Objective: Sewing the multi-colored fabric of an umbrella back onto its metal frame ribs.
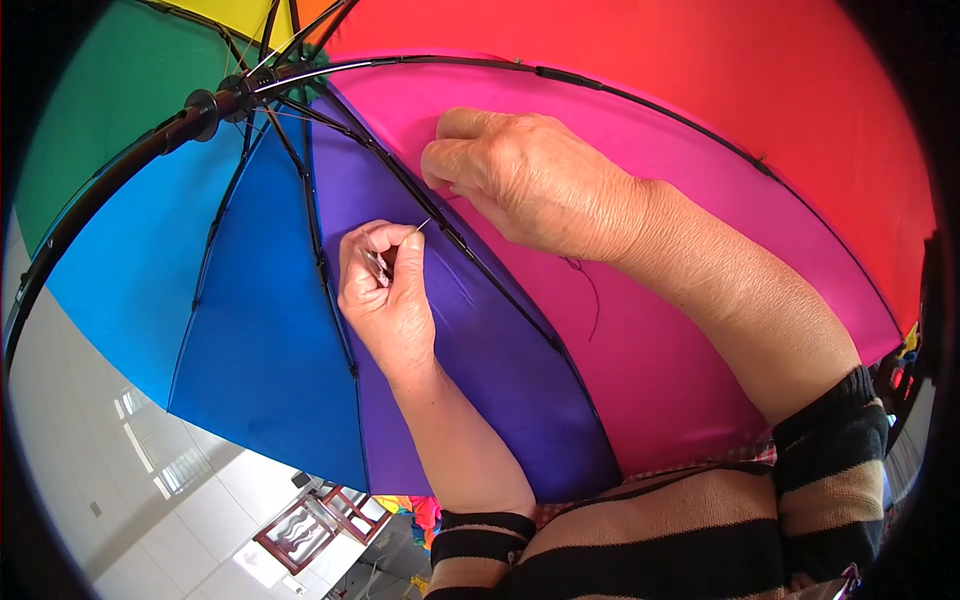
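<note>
An open rainbow umbrella (470,350) spreads before me, its inner side and black ribs showing. My left hand (385,290) is over the purple panel, thumb and forefinger pinching a thin needle (424,224) whose end lies against a black rib (455,238). Tucked in the curled fingers of that hand is a small shiny object (378,266), too covered to name. Above the pink panel, my right hand (520,180) is closed, its fingertips mostly hidden. From beneath it a dark thread (595,298) trails down across the pink cloth.
The umbrella's black shaft (130,170) curves down the left side from the rib hub (240,95). Below left are a pale tiled floor (150,500) and a wooden chair (300,530). Colourful cloth (425,515) shows beneath the umbrella's lower edge.
</note>
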Demonstrator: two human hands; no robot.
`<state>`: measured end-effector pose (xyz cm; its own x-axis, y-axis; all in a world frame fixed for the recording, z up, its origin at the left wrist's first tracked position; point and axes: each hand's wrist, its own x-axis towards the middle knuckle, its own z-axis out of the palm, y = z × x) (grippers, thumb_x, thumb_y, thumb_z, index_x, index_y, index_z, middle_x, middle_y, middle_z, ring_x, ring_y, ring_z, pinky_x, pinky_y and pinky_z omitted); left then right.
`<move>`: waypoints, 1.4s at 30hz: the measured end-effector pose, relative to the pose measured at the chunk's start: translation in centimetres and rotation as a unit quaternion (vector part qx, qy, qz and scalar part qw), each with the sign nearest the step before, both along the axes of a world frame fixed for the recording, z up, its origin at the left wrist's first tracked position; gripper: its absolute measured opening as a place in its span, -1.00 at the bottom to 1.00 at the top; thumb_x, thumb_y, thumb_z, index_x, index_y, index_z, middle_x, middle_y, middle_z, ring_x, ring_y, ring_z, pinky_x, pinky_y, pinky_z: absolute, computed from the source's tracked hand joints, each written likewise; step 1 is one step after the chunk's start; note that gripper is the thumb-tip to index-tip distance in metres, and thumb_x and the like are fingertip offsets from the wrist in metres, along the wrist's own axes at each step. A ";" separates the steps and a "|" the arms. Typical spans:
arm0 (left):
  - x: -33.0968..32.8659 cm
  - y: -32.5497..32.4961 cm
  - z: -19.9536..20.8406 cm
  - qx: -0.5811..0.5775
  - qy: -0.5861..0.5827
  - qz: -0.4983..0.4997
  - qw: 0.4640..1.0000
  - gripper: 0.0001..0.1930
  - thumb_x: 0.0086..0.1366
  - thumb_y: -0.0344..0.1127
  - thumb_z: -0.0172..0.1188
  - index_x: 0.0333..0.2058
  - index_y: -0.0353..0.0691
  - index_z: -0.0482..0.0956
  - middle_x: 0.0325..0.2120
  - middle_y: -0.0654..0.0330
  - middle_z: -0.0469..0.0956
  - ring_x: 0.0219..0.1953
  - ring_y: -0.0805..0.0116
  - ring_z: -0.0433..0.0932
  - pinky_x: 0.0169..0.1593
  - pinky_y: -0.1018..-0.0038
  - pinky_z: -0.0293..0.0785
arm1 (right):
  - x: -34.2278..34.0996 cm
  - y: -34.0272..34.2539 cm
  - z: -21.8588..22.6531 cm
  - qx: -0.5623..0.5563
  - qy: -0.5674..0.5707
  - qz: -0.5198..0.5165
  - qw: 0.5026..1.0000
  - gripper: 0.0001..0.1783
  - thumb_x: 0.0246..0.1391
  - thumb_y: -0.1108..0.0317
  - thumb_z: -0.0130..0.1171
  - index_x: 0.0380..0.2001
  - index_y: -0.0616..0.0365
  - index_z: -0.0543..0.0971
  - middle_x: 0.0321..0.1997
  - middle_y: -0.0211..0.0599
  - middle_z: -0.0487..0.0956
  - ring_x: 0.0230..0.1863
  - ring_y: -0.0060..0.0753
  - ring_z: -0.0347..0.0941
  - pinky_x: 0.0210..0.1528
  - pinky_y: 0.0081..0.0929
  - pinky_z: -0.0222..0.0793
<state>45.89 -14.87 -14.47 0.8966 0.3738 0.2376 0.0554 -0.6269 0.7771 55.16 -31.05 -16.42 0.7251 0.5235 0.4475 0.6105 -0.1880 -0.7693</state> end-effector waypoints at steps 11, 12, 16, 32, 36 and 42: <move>-0.4 0.8 -0.1 -0.102 0.002 0.048 0.994 -0.88 0.11 -0.62 0.24 -0.49 -0.26 0.53 -0.43 0.35 0.45 -0.47 0.63 0.27 -0.40 0.67 0.22 | -0.1 -0.1 0.0 -0.006 0.010 0.004 1.000 -0.93 0.01 0.52 0.08 -0.38 0.22 0.46 -0.33 -0.14 0.49 -0.33 0.02 0.51 -0.32 -0.20 0.47; -0.3 0.7 -0.1 -0.090 -0.001 0.039 0.995 -0.88 0.11 -0.62 0.25 -0.49 -0.26 0.53 -0.43 0.36 0.45 -0.47 0.63 0.28 -0.40 0.67 0.22 | -0.1 -0.1 0.1 -0.006 0.010 0.005 1.000 -0.93 0.01 0.52 0.08 -0.38 0.22 0.46 -0.33 -0.14 0.49 -0.33 0.02 0.51 -0.32 -0.20 0.47; -0.2 0.4 0.2 -0.072 0.001 0.014 0.997 -0.88 0.11 -0.61 0.26 -0.48 -0.26 0.53 -0.43 0.36 0.45 -0.45 0.62 0.31 -0.38 0.67 0.24 | 0.0 -0.3 0.1 -0.002 0.011 0.009 1.000 -0.93 0.01 0.52 0.08 -0.37 0.22 0.46 -0.33 -0.14 0.49 -0.32 0.03 0.51 -0.31 -0.20 0.47; -0.3 0.5 0.0 -0.080 0.009 0.017 0.997 -0.90 0.11 -0.61 0.27 -0.47 -0.29 0.55 -0.41 0.33 0.46 -0.42 0.61 0.35 -0.37 0.66 0.29 | -0.2 -0.2 0.2 -0.009 0.032 0.016 0.999 -0.88 -0.03 0.56 0.11 -0.36 0.22 0.46 -0.31 -0.15 0.49 -0.28 0.03 0.50 -0.28 -0.20 0.47; 0.1 -0.4 -0.2 -0.065 0.001 0.008 0.998 -0.90 0.11 -0.63 0.25 -0.48 -0.30 0.55 -0.41 0.33 0.46 -0.44 0.62 0.35 -0.38 0.67 0.29 | -0.3 -0.3 0.2 -0.015 0.032 0.019 0.999 -0.89 -0.02 0.57 0.11 -0.36 0.21 0.46 -0.31 -0.15 0.49 -0.29 0.03 0.51 -0.30 -0.20 0.46; 1.1 -1.6 -1.3 -0.051 -0.039 -0.003 0.998 -0.85 0.08 -0.61 0.28 -0.40 -0.28 0.53 -0.40 0.31 0.44 -0.50 0.63 0.29 -0.42 0.65 0.29 | -0.9 0.0 1.5 -0.108 -0.088 -0.032 0.990 -0.92 0.01 0.52 0.12 -0.37 0.18 0.49 -0.34 -0.21 0.49 -0.23 -0.08 0.50 -0.26 -0.26 0.48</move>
<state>46.98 -16.44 -15.81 0.8784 0.3950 0.2689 -0.0115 -0.5450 0.8383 54.22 -31.05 -14.94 0.6807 0.5765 0.4520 0.7128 -0.3790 -0.5901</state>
